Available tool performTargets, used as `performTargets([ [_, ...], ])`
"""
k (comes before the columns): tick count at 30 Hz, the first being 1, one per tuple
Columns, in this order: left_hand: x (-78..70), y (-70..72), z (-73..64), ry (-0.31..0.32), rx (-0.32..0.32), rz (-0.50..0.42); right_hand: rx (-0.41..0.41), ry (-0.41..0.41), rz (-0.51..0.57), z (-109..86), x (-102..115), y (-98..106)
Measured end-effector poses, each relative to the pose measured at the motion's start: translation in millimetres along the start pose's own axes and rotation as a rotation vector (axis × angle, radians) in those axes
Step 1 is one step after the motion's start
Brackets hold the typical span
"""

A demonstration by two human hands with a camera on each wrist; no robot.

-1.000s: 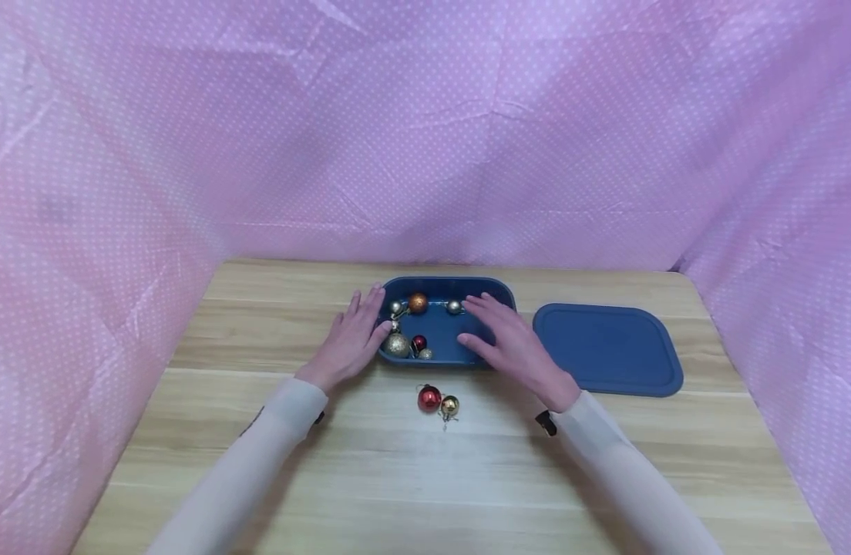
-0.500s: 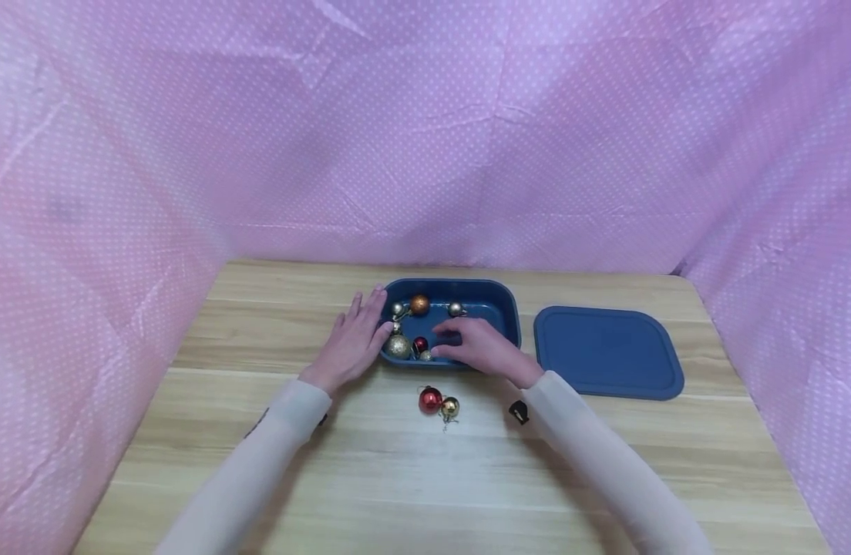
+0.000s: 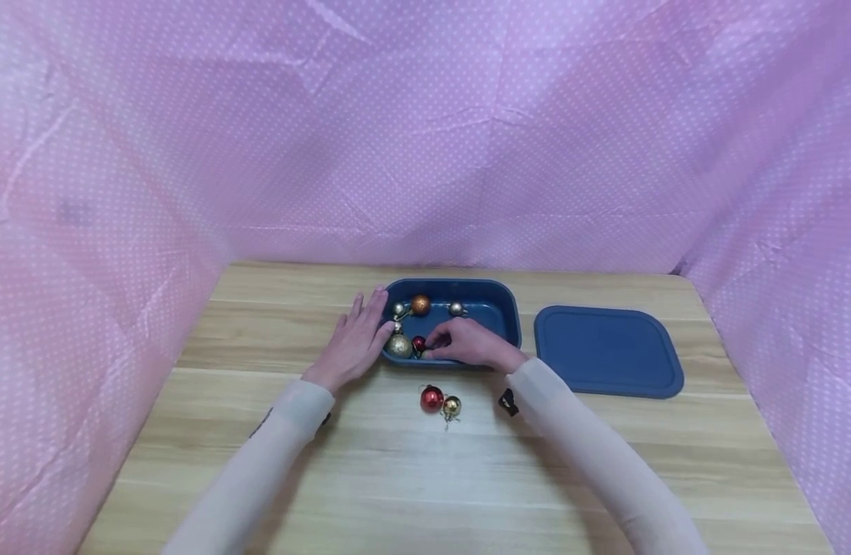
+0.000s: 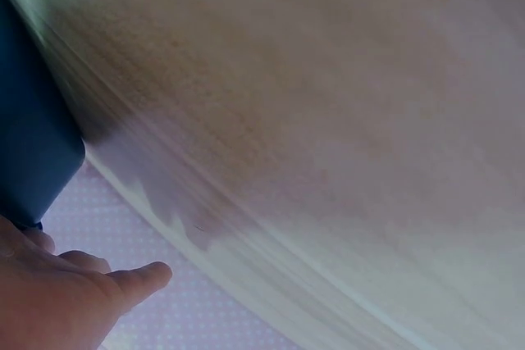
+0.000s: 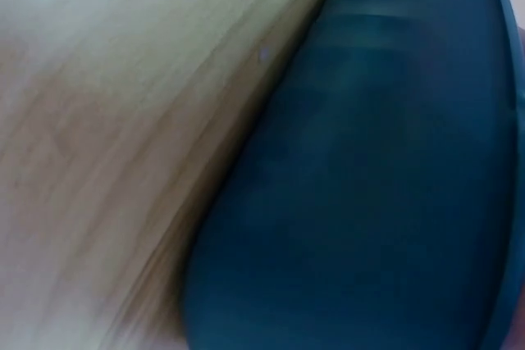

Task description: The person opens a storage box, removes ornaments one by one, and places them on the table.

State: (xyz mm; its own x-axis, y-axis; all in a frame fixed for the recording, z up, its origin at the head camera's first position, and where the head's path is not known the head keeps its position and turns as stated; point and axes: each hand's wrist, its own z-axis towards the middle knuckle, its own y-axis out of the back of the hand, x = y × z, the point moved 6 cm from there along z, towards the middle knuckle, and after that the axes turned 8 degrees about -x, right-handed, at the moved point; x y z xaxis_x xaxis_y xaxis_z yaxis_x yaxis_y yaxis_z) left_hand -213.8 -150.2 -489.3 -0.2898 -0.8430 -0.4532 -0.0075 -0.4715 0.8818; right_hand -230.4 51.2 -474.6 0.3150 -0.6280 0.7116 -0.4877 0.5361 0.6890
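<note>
A blue rectangular box [image 3: 505, 327] holds several Christmas baubles. My left hand [image 3: 352, 339] rests with straight fingers along the box's left end; in the left wrist view the hand [image 4: 74, 293] is beside the box's outer wall [image 4: 37, 120]. Inside the box, the curled fingers and thumb of my right hand [image 3: 467, 341] pinch a small gold glitter bauble, mostly hidden by the fingertips. Close by are a small dark red bauble [image 3: 418, 344] and a larger gold glitter bauble [image 3: 399, 345]. The right wrist view mostly shows the box's front wall [image 5: 353, 186].
An orange bauble [image 3: 420, 305] and a silvery bauble [image 3: 456, 308] lie towards the back of the box. A red bauble [image 3: 432, 398] and a gold bauble [image 3: 452, 406] lie on the wooden table [image 3: 398, 478] in front. The blue lid [image 3: 609, 351] lies at the right.
My right hand has come down from over the box's right side, moved left, and curled its fingers at the small gold glitter bauble. The left hand has stayed at the box's left end.
</note>
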Motion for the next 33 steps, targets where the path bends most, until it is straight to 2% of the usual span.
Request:
performTargets([
  [6, 0.7, 0.2, 2.1, 0.01, 0.008, -0.005, 0.027, 0.009, -0.007, 7.1, -2, -5],
  [11, -0.7, -0.3, 3.8, 0.016, 0.009, -0.012, 0.006, 0.019, -0.016, 6.1, -3, -2],
  [20, 0.9, 0.2, 3.0, 0.021, 0.013, -0.016, -0.117, 0.006, 0.026, -7.3, 0, 18],
  [27, 2.3, -1.3, 2.7, 0.015, 0.016, -0.013, -0.204, 0.051, 0.106, -26.7, 5, 30],
  [33, 2.7, -1.7, 3.4, 0.016, 0.013, -0.009, -0.27, 0.04, 0.137, -42.3, 8, 38],
])
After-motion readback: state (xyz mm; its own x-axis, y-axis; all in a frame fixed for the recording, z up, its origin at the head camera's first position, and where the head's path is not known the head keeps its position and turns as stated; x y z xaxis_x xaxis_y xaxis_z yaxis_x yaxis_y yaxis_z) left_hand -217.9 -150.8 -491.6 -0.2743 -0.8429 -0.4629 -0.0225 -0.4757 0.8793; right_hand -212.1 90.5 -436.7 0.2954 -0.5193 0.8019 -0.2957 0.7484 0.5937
